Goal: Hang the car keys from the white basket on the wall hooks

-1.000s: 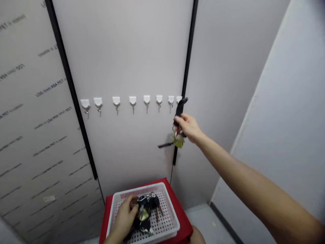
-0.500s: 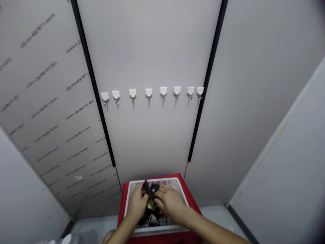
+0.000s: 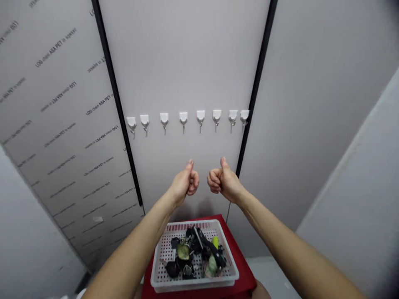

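Note:
Both fists are raised in front of the wall panel, a little apart, thumbs pointing up. My left hand (image 3: 184, 183) has its fingers curled in with nothing in them. My right hand (image 3: 227, 182) mirrors it, also closed and holding nothing. Below them is a white perforated plastic basket (image 3: 195, 285) with a jumble of small items, among them what look like keys with black fobs (image 3: 172, 269). On top lie a black strap (image 3: 209, 244), an olive-gold rounded piece (image 3: 183, 251), a pale green piece (image 3: 212, 265) and a bright yellow-green piece (image 3: 215, 241).
The basket stands on a red-covered stand (image 3: 241, 265). Several white adhesive hooks (image 3: 183, 117) run in a row across the wall panel above my hands. Black vertical strips (image 3: 258, 83) edge the panel. A printed panel (image 3: 62, 137) is at left.
Both hands have left the basket, where they were handling a black item, and have risen into thumbs-up fists. The black strap now lies among the things in the basket.

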{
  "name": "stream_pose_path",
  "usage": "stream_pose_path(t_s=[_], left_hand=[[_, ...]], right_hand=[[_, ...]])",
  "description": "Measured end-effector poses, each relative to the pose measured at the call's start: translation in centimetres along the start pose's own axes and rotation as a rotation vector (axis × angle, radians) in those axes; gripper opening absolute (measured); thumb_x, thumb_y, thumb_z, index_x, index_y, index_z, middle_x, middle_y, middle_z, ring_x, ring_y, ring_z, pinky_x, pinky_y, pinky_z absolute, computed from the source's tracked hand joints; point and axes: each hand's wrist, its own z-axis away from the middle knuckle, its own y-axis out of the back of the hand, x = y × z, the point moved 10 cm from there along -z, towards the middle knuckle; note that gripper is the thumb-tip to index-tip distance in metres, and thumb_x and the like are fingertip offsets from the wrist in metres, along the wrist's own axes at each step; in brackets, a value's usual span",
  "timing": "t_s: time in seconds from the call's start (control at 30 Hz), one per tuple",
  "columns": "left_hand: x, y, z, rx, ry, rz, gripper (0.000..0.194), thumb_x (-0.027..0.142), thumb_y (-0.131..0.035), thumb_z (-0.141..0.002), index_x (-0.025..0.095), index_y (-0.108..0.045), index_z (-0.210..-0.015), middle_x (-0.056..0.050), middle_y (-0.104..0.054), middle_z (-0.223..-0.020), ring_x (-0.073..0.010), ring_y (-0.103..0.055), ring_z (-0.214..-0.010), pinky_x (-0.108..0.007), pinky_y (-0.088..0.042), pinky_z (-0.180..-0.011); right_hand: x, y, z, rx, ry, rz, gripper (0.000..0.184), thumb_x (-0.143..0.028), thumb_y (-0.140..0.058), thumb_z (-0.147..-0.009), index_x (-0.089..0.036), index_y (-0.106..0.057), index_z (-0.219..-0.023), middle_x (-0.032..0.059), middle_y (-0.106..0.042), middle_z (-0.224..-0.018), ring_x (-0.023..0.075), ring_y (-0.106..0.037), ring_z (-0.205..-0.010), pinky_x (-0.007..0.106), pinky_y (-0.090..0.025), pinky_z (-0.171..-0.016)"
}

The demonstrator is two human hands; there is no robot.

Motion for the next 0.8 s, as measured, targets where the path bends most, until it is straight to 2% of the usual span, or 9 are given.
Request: stream_pose_path(t_s=[0.1,0.2,0.6,0.7,0.8], left_hand=[[0.1,-1.7,-0.5,-0.078,0.026,0.054,0.053,0.055,-0.015,-0.069,0.015,-0.031,-0.036,0.007,-0.019,-0.025,-0.0016,-0.015,-0.023,-0.016,-0.007,-0.030],[-1.0,-2.3,-0.4,-0.096,0.056,0.033,0.054,0.055,-0.015,-0.068,0.015,-0.031,-0.036,0.007,-0.019,-0.026,-0.0015,-0.014,-0.024,-0.017,-0.007,-0.030],[-6.5,-1.4,0.4,-0.048,0.223,-0.037,0.055,0.058,-0.011,-0.067,0.016,-0.030,-0.037,0.007,-0.019,-0.025,-0.0015,-0.013,-0.024,-0.017,-0.008,-0.032],[-8.1,-0.7,0.7,-0.011,0.221,-0.115,0.055,0.058,-0.010,-0.066,0.016,-0.033,-0.039,0.006,-0.023,-0.026,-0.0026,-0.018,-0.025,-0.017,-0.013,-0.032],[-10.9,0.7,1.4,0.057,0.222,-0.288,0.052,0.055,-0.012,-0.067,0.015,-0.039,-0.046,0.005,-0.033,-0.032,-0.0048,-0.029,-0.030,-0.018,-0.023,-0.036]], right_hand=[[-0.3,-0.9,0.2,-0.047,-0.003,-0.022,0.055,-0.058,-0.012,-0.068,-0.016,-0.026,-0.035,-0.0056,-0.025,-0.030,0.0030,-0.019,-0.027,0.018,-0.017,-0.032],[0.7,-0.8,0.4,-0.047,-0.028,-0.009,0.055,-0.058,-0.012,-0.067,-0.016,-0.026,-0.035,-0.0059,-0.024,-0.029,0.0026,-0.018,-0.026,0.018,-0.016,-0.032],[4.3,-0.7,1.5,-0.020,-0.133,0.103,0.055,-0.058,-0.008,-0.067,-0.016,-0.023,-0.036,-0.0069,-0.021,-0.027,0.0026,-0.017,-0.025,0.017,-0.015,-0.030],[5.9,-0.1,2.0,0.008,-0.146,0.246,0.054,-0.057,-0.006,-0.068,-0.017,-0.023,-0.037,-0.0066,-0.021,-0.028,0.0030,-0.018,-0.026,0.018,-0.018,-0.031],[8.0,1.2,3.0,0.030,-0.143,0.663,0.055,-0.054,-0.010,-0.070,-0.016,-0.031,-0.037,-0.0035,-0.030,-0.031,0.0049,-0.030,-0.030,0.019,-0.026,-0.037]])
